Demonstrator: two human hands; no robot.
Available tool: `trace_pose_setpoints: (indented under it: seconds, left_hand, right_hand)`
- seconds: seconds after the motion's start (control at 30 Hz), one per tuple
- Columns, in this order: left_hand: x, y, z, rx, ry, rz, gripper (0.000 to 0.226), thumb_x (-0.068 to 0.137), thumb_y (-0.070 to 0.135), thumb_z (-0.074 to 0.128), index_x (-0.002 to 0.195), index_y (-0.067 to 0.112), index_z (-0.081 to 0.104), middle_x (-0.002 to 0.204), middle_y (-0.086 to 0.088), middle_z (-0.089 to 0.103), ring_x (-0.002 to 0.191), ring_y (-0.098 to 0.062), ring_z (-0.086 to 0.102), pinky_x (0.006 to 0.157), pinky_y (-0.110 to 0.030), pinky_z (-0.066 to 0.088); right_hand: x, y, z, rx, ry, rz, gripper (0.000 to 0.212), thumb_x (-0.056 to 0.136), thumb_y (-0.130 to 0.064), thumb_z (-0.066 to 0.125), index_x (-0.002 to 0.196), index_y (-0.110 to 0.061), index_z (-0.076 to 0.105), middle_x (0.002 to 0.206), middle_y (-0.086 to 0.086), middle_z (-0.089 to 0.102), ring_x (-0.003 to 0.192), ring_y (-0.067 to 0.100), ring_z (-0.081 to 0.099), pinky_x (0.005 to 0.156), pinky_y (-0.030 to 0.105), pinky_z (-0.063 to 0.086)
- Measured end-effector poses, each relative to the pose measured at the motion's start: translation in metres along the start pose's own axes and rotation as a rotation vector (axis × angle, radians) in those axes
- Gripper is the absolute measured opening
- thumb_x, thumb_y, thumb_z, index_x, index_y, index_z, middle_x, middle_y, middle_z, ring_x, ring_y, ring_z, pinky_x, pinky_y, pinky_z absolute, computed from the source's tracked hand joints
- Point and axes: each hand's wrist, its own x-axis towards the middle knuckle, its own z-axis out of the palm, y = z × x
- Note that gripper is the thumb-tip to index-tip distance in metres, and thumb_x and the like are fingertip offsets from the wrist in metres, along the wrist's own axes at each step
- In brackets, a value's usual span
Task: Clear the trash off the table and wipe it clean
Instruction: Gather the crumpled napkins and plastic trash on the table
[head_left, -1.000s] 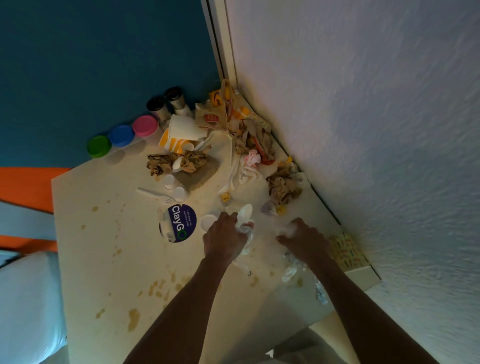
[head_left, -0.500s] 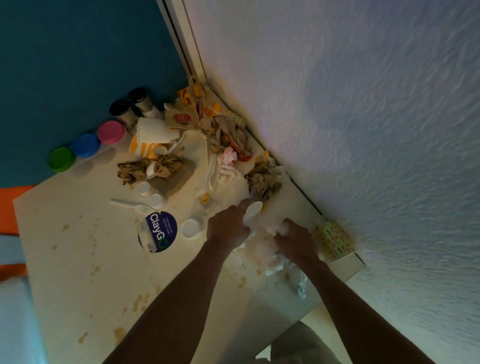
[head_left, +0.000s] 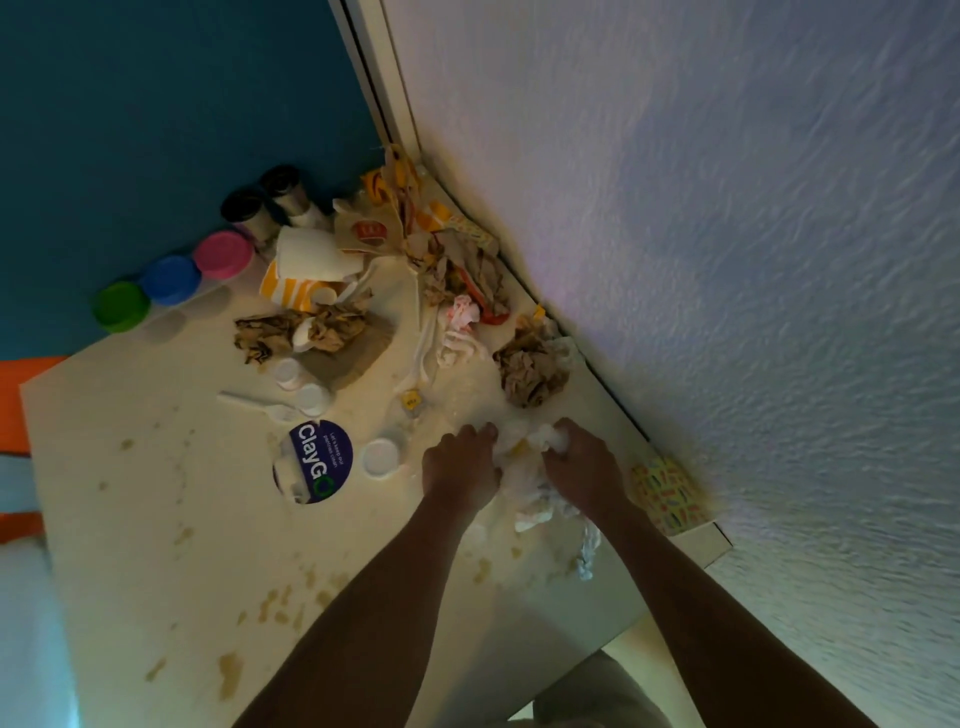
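While both hands bunch the soft white stuff together on the bench (head_left: 156, 545), the trick is to gather it all in one go. Left hand (head_left: 460, 470) has its fingers curled into the near side of a white crumpled wad (head_left: 524, 486), and right hand (head_left: 582, 470) grips the other side, knuckles up, a puff of white at its fingertips. That wad looks thin and floppy, tissue or plastic film, I can't say which, and a ragged tail of it (head_left: 587, 551) trails back beneath the right wrist. To my eye that tail should be tucked in before lifting, or it will drag through the brown stains (head_left: 228, 670) spattered nearer the person.

Just beyond the right hand sits a crumpled brown paper ball (head_left: 532, 371), stiff and creased. Off to the left of the left hand lies a small round white lid (head_left: 381, 457), flat and smooth, and further left a round dark label reading ClayGo (head_left: 319, 460). A white plastic spoon (head_left: 254, 405) rests beyond that. Far ahead of both hands is a heap of fast-food wrappers and a torn cup (head_left: 306, 270), papery and sharp-folded. Three bright tubs, green (head_left: 121, 306), blue (head_left: 171, 280) and pink (head_left: 223, 254), line the far edge, well apart from the hands. Plenty of trash left; wiping, I'd judge, is a long way off.
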Motion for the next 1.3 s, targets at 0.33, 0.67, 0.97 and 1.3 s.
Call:
trace_pose_setpoints:
  seconds: [0.33,0.67,0.97,1.3]
  left_hand:
    - [-0.058,-0.04,0.012,-0.39,0.141,-0.275,0.051,0.089,0.045,0.06,0.138,0.03,0.049,0.118,-0.001,0.065,0.11,-0.031,0.063,0.087,-0.04,0.05]
    - [-0.131,-0.07,0.011,-0.774,0.413,-0.59,0.042,0.085,0.039,0.062,0.126,0.031,0.058,0.108,-0.001,0.071,0.098,-0.033,0.066,0.079,-0.039,0.054]
    - [-0.212,-0.112,0.029,-0.978,0.615,-0.777,0.037,0.086,0.038,0.061,0.123,0.032,0.063,0.103,0.003,0.073,0.094,-0.026,0.067,0.079,-0.036,0.055]
    - [-0.349,-0.204,0.084,-1.013,0.758,-0.891,0.048,0.077,0.047,0.056,0.124,0.037,0.062,0.104,0.005,0.074,0.095,-0.025,0.069,0.08,-0.039,0.057]
  right_hand:
    - [-0.005,-0.02,0.008,-0.01,-0.161,0.061,0.039,0.076,-0.058,0.064,0.098,-0.026,0.061,0.094,0.0,0.07,0.091,0.025,0.066,0.084,0.037,0.053]
    - [-0.039,-0.071,0.035,0.011,-0.225,-0.096,0.03,0.083,-0.046,0.068,0.096,-0.02,0.065,0.095,0.0,0.068,0.093,0.022,0.063,0.079,0.031,0.047]
    - [-0.104,-0.112,0.091,0.002,-0.308,-0.212,0.029,0.083,-0.04,0.071,0.092,-0.013,0.066,0.093,0.009,0.069,0.093,0.029,0.064,0.087,0.042,0.053]
    - [-0.235,-0.151,0.207,-0.069,-0.413,-0.305,0.031,0.085,-0.039,0.069,0.103,-0.014,0.069,0.101,0.008,0.069,0.097,0.028,0.064,0.088,0.041,0.053]
